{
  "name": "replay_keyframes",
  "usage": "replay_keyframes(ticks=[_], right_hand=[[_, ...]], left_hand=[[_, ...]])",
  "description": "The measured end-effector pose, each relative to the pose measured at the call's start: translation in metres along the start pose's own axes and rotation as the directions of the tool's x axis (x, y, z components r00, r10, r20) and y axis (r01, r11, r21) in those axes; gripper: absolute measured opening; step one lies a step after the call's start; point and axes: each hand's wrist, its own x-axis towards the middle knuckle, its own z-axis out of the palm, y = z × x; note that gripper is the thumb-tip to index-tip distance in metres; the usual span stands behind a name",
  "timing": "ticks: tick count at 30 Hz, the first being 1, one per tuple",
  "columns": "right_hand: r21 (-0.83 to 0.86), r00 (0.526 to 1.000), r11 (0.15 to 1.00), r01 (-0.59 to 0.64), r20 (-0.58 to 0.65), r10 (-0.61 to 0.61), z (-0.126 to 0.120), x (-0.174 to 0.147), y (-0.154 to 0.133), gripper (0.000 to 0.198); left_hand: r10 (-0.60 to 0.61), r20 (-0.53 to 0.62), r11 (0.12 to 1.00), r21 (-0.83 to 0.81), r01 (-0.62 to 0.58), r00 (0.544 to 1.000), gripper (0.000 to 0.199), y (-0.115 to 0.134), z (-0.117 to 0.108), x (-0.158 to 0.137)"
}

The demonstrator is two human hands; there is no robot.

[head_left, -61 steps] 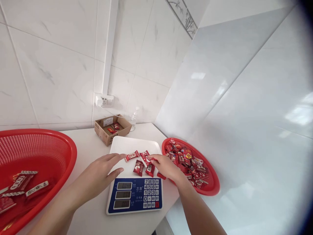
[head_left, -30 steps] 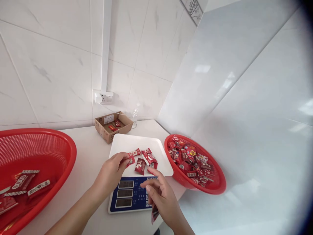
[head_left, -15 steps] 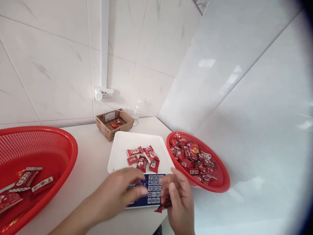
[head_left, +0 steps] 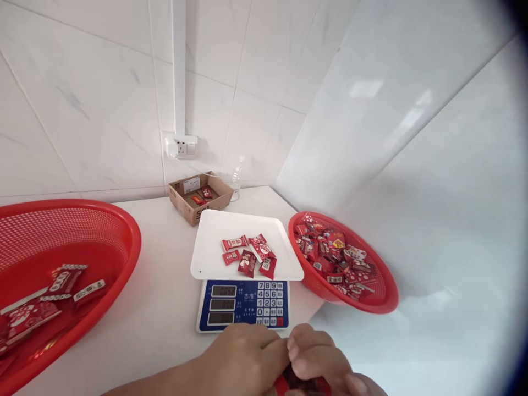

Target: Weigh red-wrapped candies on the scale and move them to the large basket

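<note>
At the bottom edge my two hands meet in front of the scale. My right hand point(head_left: 319, 355) is curled around wrapped candies point(head_left: 314, 384), whose red and dark wrappers show below its fingers. Pressed against it, my left hand point(head_left: 243, 355) is closed, its fingertips hidden; what they grip cannot be made out. Just beyond the hands is a digital scale point(head_left: 243, 306) with a blue keypad panel and lit displays. Several red wrapped candies point(head_left: 247, 263) lie on its white pan point(head_left: 214, 225).
A large red basket point(head_left: 134, 242) holding some candy packs stands at left. Another red basket point(head_left: 390, 300), fuller of candies, sits at right by the table's edge. Behind the scale are a cardboard box point(head_left: 181, 206) with candies, a clear plastic bottle point(head_left: 237, 177) and a wall socket point(head_left: 181, 147).
Both hands have drawn back toward me from over the scale's keypad and come together; my left hand has closed. The scale's displays are now uncovered. The candies on the pan stay put.
</note>
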Motion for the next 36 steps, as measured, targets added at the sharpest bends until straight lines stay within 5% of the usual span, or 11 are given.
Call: replay_keyframes(ticks=[3,6,9,12,14,27,36], right_hand=[[0.027,0.992,0.992,0.120,-0.036,-0.119,-0.014,0.010,0.008,0.038],[0.020,0.993,0.994,0.107,0.039,-0.107,-0.033,0.025,0.014,0.038],[-0.032,0.998,0.999,-0.007,0.061,0.009,-0.044,0.035,0.015,0.036],[-0.075,1.000,0.997,-0.019,0.017,0.021,-0.045,0.038,0.015,0.035],[-0.092,1.000,0.996,-0.001,0.025,0.004,-0.045,0.039,0.017,0.036],[-0.013,0.996,0.998,-0.058,0.063,0.059,-0.049,0.037,0.025,0.032],[-0.020,0.991,0.995,-0.101,0.090,0.102,-0.053,0.033,0.028,0.030]], left_hand=[[0.013,-0.053,0.999,-0.049,-0.016,0.998,0.038,0.004,-0.027,0.003],[-0.198,-0.199,0.969,-0.184,0.162,0.960,0.038,-0.001,-0.059,-0.003],[-0.474,-0.441,0.865,-0.396,0.308,0.762,0.035,-0.014,-0.082,-0.013],[-0.568,-0.640,0.810,-0.547,0.213,0.518,0.030,-0.025,-0.094,-0.017],[-0.587,-0.683,0.795,-0.586,0.153,0.435,0.024,-0.029,-0.098,-0.017],[-0.586,-0.622,0.794,-0.569,0.214,0.520,0.018,-0.035,-0.101,-0.021],[-0.556,-0.632,0.830,-0.382,0.408,0.540,0.016,-0.033,-0.104,-0.021]])
